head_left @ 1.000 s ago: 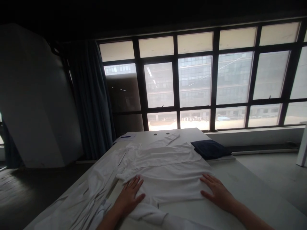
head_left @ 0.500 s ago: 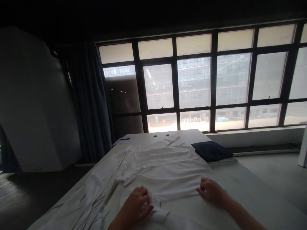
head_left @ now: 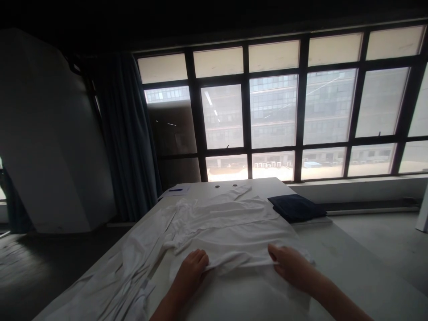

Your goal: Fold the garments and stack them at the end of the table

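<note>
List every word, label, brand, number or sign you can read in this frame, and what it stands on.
No text can be read.
White fabric: none visible.
Dark folded cloth: none visible.
Pale sheet under the pen: too small to tell.

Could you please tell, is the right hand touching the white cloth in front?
Touching. The head view shows it: the right hand has its fingers closed on the near edge of the white cloth, without a gap.
</note>
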`<state>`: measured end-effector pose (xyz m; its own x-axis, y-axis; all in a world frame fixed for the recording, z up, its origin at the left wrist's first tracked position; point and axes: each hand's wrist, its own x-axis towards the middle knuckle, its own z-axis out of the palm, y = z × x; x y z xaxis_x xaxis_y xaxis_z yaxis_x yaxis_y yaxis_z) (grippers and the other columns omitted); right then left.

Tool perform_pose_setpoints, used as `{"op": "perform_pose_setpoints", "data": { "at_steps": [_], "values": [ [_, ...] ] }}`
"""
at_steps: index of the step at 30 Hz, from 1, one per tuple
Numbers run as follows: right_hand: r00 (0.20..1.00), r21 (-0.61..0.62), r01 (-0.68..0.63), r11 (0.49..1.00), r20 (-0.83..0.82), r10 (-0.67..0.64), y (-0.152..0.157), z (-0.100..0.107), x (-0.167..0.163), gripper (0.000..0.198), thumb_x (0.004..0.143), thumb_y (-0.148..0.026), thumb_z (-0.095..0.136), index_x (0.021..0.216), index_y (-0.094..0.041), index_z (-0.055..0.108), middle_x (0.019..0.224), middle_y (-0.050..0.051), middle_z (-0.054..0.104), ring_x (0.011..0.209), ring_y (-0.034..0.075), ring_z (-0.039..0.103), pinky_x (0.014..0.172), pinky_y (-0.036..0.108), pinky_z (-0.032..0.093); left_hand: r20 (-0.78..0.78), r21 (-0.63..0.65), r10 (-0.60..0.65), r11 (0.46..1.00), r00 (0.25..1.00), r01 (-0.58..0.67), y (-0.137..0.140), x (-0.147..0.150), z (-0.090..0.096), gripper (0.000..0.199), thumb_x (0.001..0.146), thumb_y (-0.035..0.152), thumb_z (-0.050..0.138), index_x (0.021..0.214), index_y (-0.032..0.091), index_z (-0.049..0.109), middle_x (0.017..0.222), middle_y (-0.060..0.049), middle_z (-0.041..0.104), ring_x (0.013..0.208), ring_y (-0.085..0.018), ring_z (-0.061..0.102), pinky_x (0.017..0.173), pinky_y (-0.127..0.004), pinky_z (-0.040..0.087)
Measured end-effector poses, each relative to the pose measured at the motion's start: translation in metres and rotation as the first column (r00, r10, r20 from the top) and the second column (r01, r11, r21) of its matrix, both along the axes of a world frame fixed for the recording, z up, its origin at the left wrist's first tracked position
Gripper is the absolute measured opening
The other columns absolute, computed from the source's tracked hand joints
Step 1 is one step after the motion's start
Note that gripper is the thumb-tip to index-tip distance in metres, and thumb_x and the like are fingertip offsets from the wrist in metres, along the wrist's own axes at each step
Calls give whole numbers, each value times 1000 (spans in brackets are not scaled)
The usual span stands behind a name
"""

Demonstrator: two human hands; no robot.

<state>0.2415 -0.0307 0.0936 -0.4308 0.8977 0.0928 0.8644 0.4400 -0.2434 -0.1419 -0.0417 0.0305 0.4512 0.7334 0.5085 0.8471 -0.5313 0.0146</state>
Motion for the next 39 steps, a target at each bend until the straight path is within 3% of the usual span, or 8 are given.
{"op": "perform_pose_setpoints", "data": {
  "at_steps": [4,6,10,14,17,26,33,39],
  "values": [
    [999,181,11,983,-41,-4,-6,34,13,18,78,-10,53,89,-23,57,92,4,68,84,21,61,77,31,38,43,75,-2,997,999,-1,-5,-1,6,16,100,26,44,89,22,54,92,-6,62,82,-21,56,75,-32,41],
    [994,69,-66,995,-77,71,-14,40,24,8,80,-22,60,87,-24,59,95,3,68,89,22,61,79,31,40,2,13,-28,1000,1000,28,-11,3,10,16,99,30,48,86,23,53,89,-4,62,81,-21,57,73,-31,41],
    [989,-278,-127,952,-108,100,-8,17,43,28,77,-42,67,100,-26,63,90,2,70,87,23,64,73,30,44,-90,-167,-96,983,991,80,-21,14,18,25,98,42,50,80,24,51,81,-2,61,76,-19,60,69,-30,39],
    [998,-154,40,987,-36,-47,21,-24,48,40,75,-33,65,113,-22,61,109,10,67,99,27,64,83,34,45,-96,-238,-79,970,992,54,-21,15,21,26,97,45,49,81,24,52,81,-2,63,76,-19,62,68,-30,38],
    [997,-147,76,986,7,-76,37,-43,50,30,71,-30,67,100,-21,65,109,9,65,98,26,63,83,33,45,-79,-275,-54,961,995,31,-20,11,19,22,92,46,57,88,25,55,85,-1,66,79,-19,63,69,-29,38],
    [982,-355,156,922,153,-107,31,-39,67,30,48,-32,83,68,-22,64,75,-1,60,74,24,61,67,34,44,-96,-403,112,904,989,-141,-10,-12,15,45,92,68,46,96,27,63,82,-3,71,79,-23,67,67,-29,37],
    [998,-259,61,964,41,-52,32,-29,61,10,67,-22,68,68,-21,58,77,0,61,70,19,57,66,30,42,7,-434,200,883,980,-178,-4,-40,2,68,102,58,9,75,22,60,73,-6,68,71,-21,64,63,-29,34],
    [967,17,106,994,-235,-99,46,-2,75,19,93,-36,42,100,-22,52,87,5,64,77,22,60,72,32,45,106,-479,253,861,962,-174,-3,-58,0,68,100,66,20,63,19,53,61,1,55,62,-16,53,59,-27,27]
  ]
}}
